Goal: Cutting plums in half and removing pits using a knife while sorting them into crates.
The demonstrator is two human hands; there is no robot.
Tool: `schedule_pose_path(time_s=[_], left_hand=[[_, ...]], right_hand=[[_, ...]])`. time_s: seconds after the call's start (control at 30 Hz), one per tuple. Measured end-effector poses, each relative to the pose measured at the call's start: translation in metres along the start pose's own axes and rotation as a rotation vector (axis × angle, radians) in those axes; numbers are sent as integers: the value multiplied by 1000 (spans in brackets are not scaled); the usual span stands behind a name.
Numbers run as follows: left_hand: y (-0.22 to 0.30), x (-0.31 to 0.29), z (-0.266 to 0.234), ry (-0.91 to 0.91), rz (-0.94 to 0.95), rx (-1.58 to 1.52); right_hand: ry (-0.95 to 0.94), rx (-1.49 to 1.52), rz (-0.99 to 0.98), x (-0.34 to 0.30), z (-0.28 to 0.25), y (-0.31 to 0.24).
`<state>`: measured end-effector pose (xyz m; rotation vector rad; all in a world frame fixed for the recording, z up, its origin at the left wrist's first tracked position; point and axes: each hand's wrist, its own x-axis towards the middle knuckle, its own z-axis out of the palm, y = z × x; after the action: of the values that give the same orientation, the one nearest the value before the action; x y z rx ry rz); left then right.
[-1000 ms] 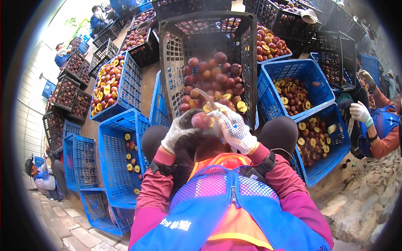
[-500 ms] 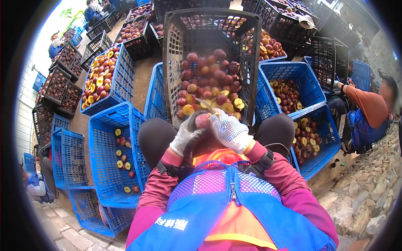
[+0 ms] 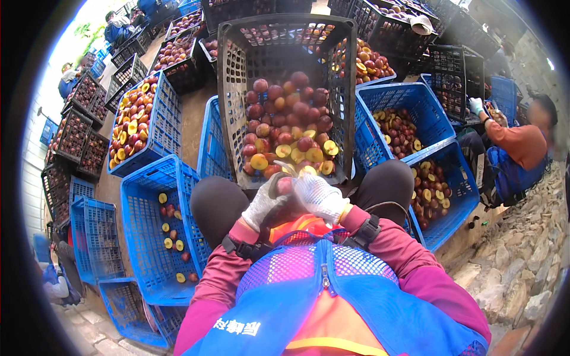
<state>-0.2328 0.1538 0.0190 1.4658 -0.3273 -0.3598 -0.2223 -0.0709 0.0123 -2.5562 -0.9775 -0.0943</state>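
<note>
My gloved left hand (image 3: 266,202) is closed around a reddish-purple plum (image 3: 285,187) in front of my lap. Against the plum's right side, my gloved right hand (image 3: 321,197) grips a small knife, whose pale blade (image 3: 285,167) points up and to the left. Its handle is hidden in the glove. Just beyond both hands, a tilted black crate (image 3: 228,101) leans toward me with whole plums (image 3: 279,118) inside. Several cut plums with yellow flesh (image 3: 298,155) lie at its near end.
To my left stands a blue crate (image 3: 148,261) with a few plum halves; a fuller blue crate (image 3: 165,127) is behind it. Blue crates of cut plums (image 3: 454,228) stand at my right. A co-worker in an orange top (image 3: 513,145) sits far right, beside rough stones (image 3: 504,279).
Both hands have drawn slightly nearer to me, and the knife blade sits lower by the plum. The whole view has shifted a little. The co-worker's hands are now raised together.
</note>
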Motion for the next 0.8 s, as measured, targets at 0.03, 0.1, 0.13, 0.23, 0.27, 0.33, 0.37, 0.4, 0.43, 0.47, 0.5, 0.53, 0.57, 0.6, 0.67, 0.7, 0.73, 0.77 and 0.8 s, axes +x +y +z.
schedule_pose_path(time_s=[0.03, 0.1, 0.13, 0.23, 0.27, 0.33, 0.37, 0.4, 0.43, 0.47, 0.5, 0.53, 0.57, 0.6, 0.67, 0.7, 0.73, 0.77, 0.8], left_hand=[[8, 0, 2, -1, -31, -85], [20, -8, 5, 39, -103, -263], [25, -13, 6, 74, -137, -360], [39, -12, 17, 81, -188, -462], [44, -10, 22, 64, -179, -456], [43, -10, 24, 48, -137, -391], [42, -9, 24, 40, -126, -322], [39, -12, 22, 48, -117, -257], [38, -11, 23, 44, -107, -190], [37, -12, 25, 62, -135, -137], [35, -12, 26, 66, -140, -69], [27, -12, 27, 83, -127, 29], [13, -10, 27, 132, -74, 268], [-3, -9, 30, 196, -34, 518], [15, 2, 49, 271, -53, 624], [22, -4, 52, 339, -82, 675], [33, -7, 49, 329, -58, 416], [44, -10, 47, 298, -60, 189], [60, -15, 47, 274, -70, -49]], right_hand=[[88, 26, -37, -5, 3, 3], [116, 379, 28, -4, -15, -10], [33, 653, 139, 0, -42, -25], [63, 757, 229, -8, -57, -28], [63, 658, 276, -12, -50, -20], [125, 503, 344, -13, -42, -24], [199, 443, 371, -15, -38, -27], [141, 394, 388, -13, -50, -36], [64, 329, 406, -14, -58, -38], [-13, 264, 422, -16, -65, -39], [-84, 198, 438, -17, -70, -40], [-128, 176, 456, -18, -72, -39], [-172, 154, 474, -20, -71, -38], [-215, 133, 496, -23, -68, -34], [-176, 99, 568, -41, -25, 1], [-149, 138, 581, -41, -31, 0], [-116, 175, 600, -42, -39, -1], [40, 184, 621, -40, -44, -4], [153, 282, 517, -41, -53, -10]])
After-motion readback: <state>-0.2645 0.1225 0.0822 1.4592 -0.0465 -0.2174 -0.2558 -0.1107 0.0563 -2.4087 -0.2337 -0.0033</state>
